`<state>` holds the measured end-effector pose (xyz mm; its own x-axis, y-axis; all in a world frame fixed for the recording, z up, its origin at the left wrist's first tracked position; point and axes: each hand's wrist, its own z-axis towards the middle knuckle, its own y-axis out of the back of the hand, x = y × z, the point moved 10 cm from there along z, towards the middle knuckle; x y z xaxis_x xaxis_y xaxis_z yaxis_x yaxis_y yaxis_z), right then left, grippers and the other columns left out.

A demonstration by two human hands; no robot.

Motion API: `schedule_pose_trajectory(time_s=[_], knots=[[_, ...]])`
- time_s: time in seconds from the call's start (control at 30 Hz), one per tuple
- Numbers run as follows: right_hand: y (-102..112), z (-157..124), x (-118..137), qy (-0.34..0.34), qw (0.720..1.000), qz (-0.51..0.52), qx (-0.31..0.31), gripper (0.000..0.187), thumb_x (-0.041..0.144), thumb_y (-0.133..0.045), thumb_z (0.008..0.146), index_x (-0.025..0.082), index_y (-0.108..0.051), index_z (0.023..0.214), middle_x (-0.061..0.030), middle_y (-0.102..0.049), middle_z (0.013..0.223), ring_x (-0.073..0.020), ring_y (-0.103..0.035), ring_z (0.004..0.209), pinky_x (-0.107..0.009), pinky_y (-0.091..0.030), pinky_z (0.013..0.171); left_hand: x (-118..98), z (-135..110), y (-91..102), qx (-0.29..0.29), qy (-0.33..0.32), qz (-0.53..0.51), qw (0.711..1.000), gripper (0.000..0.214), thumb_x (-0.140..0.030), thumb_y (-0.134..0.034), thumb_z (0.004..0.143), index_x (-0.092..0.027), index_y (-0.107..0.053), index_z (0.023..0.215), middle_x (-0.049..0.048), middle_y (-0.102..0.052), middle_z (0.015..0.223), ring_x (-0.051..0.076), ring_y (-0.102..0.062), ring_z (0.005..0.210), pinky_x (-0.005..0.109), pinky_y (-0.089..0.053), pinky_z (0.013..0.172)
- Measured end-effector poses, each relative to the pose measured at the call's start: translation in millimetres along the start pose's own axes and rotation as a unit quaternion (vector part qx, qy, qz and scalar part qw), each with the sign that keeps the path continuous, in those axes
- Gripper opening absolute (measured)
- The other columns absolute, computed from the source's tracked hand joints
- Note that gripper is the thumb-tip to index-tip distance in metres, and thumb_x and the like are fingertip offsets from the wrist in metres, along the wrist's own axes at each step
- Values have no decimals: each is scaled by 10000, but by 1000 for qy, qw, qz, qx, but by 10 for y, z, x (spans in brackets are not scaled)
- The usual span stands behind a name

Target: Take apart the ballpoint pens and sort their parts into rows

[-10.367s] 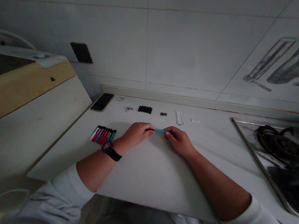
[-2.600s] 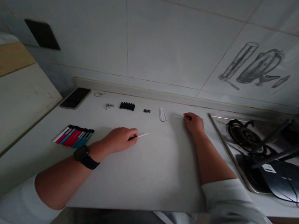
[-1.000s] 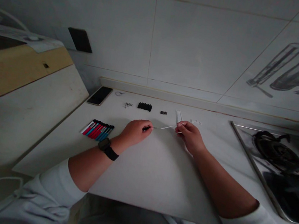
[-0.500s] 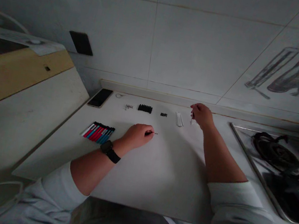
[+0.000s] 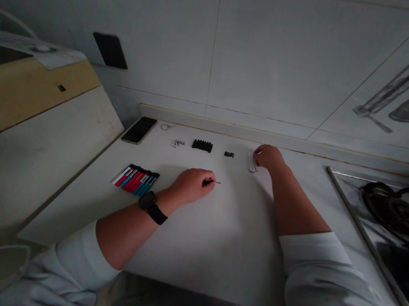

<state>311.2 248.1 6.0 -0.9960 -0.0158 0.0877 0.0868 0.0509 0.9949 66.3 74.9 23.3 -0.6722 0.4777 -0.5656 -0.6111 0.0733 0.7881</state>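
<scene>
My left hand rests on the white counter, fingers closed on a small dark pen part with a thin metal tip poking out to the right. A black watch sits on that wrist. My right hand reaches to the back of the counter, its fingertips curled at the row of thin white refill tubes; whether it grips one is hidden. Left of them lie a small black piece, a row of black caps and small metal springs.
A row of assembled red, blue and black pens lies left of my left hand. A dark phone lies at the back left corner, by a small ring. A gas hob fills the right side. A wooden surface stands left.
The blue pen held 10 s ago is gone from my hands. In the last second my right hand left the white tube held with the left hand, reached the back row, and now touches the refill tubes.
</scene>
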Motion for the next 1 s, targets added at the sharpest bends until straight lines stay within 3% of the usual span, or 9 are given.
schedule_pose_trajectory(time_s=[0.2, 0.3, 0.4, 0.53, 0.67, 0.73, 0.8, 0.9, 1.0], knots=[[261, -246, 259, 8, 988, 152, -15, 177, 248, -617, 931, 148, -757, 971, -95, -755, 776, -197, -711, 742, -293, -530, 737, 40, -8, 115, -47, 23, -20, 998, 119, -245, -615, 918, -211, -725, 888, 25, -755, 852, 160, -663, 751, 268, -441, 686], [163, -526, 814, 92, 923, 360, 96, 208, 368, -664, 935, 169, -717, 961, -96, -766, 900, -148, -675, 691, -246, -532, 636, 102, -26, 277, -119, 47, -39, 991, 140, -273, -596, 939, -203, -703, 881, 19, -732, 812, 150, -646, 731, 257, -440, 685], [-29, -881, 1425, 169, 842, 454, 236, 259, 423, -776, 845, 182, -707, 911, -72, -748, 853, -135, -653, 675, -225, -528, 588, 146, -47, 405, -173, 58, -60, 981, 153, -287, -585, 950, -199, -677, 866, 9, -713, 784, 137, -625, 699, 247, -432, 667], [-123, -993, 1706, 164, 800, 527, 234, 199, 332, -804, 792, 180, -687, 843, -29, -695, 754, -112, -621, 659, -201, -518, 582, 195, -43, 455, -191, 66, -67, 977, 147, -300, -596, 952, -200, -664, 867, 7, -716, 789, 139, -631, 693, 246, -432, 651], [-49, -871, 1623, 159, 770, 585, 200, 158, 309, -751, 813, 187, -677, 882, -30, -703, 846, -120, -653, 739, -218, -548, 648, 228, -20, 397, -176, 61, -74, 980, 140, -306, -595, 967, -207, -676, 911, 19, -742, 863, 151, -668, 765, 254, -470, 708], [70, -723, 1411, 152, 790, 577, 142, 134, 295, -722, 833, 189, -676, 901, -43, -718, 899, -130, -669, 771, -233, -556, 676, 226, -6, 336, -155, 59, -78, 983, 137, -306, -600, 968, -209, -683, 918, 26, -752, 891, 158, -681, 799, 257, -482, 723], [202, -552, 1104, 128, 844, 518, 61, 110, 277, -680, 866, 186, -689, 928, -61, -733, 908, -140, -675, 756, -250, -552, 678, 211, 5, 275, -131, 59, -77, 987, 143, -313, -603, 968, -210, -689, 917, 32, -757, 897, 164, -687, 805, 260, -487, 715], [367, -359, 702, 95, 938, 329, -47, 152, 255, -630, 900, 186, -746, 971, -75, -752, 866, -171, -681, 735, -298, -542, 722, 175, 16, 216, -105, 57, -73, 990, 135, -296, -604, 966, -212, -697, 915, 35, -765, 907, 168, -697, 816, 267, -494, 721], [397, -269, 588, 107, 978, 156, -90, 189, 262, -629, 907, 204, -799, 967, -92, -784, 967, -225, -709, 901, -332, -521, 841, 162, 23, 194, -94, 59, -71, 991, 122, -276, -607, 960, -213, -704, 922, 39, -772, 929, 172, -706, 837, 277, -504, 747]])
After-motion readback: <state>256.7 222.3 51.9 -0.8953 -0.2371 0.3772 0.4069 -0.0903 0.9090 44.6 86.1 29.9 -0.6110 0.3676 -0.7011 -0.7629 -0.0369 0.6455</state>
